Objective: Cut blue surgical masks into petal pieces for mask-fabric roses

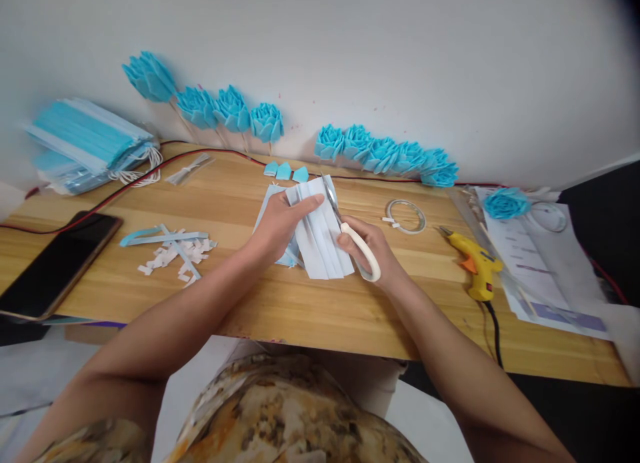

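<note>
My left hand [286, 217] grips a pleated face mask [323, 243], pale side up, with the thumb across its upper part. In my right hand [373, 246] is a pair of scissors [361, 249] with cream handles. Their blades point up and away along the mask's right edge. I cannot tell whether the blades are cutting. Under the mask and my left hand lies another light blue piece [266, 213], mostly covered. Just beyond are three small blue cut petals [284, 171] on the wooden table [320, 316].
Blue fabric flowers [233, 109] lean against the wall. A mask stack [90, 139], phone [57, 266], and white scraps with blue strips [175, 253] lie left. Rightward are a tape roll [406, 216], yellow glue gun [477, 266] and papers [540, 263]. A red-black cable [135, 181] crosses the back.
</note>
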Demonstrator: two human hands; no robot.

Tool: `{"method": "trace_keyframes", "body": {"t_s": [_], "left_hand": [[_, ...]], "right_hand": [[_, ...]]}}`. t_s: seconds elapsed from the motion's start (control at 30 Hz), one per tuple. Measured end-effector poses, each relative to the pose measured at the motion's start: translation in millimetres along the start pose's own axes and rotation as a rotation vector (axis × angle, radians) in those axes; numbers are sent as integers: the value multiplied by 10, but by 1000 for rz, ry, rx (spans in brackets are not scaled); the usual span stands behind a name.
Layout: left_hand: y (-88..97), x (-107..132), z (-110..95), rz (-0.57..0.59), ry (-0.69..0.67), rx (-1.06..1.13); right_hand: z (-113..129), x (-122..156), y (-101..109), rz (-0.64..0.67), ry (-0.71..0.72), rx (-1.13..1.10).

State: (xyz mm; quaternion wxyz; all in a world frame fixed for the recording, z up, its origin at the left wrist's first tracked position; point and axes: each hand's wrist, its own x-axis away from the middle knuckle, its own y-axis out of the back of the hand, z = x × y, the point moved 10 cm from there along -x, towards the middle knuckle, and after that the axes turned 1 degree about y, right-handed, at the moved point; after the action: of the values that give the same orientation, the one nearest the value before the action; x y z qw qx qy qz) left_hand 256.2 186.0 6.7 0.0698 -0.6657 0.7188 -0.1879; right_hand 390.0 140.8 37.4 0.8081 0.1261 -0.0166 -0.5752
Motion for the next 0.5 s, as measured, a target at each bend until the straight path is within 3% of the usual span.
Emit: {"method": "trace_keyframes", "body": {"t_s": [0.5], "left_hand": [[2, -11, -7, 10, -11, -19]], "right_hand": [[-18, -1, -4, -15, -24, -21]]}}
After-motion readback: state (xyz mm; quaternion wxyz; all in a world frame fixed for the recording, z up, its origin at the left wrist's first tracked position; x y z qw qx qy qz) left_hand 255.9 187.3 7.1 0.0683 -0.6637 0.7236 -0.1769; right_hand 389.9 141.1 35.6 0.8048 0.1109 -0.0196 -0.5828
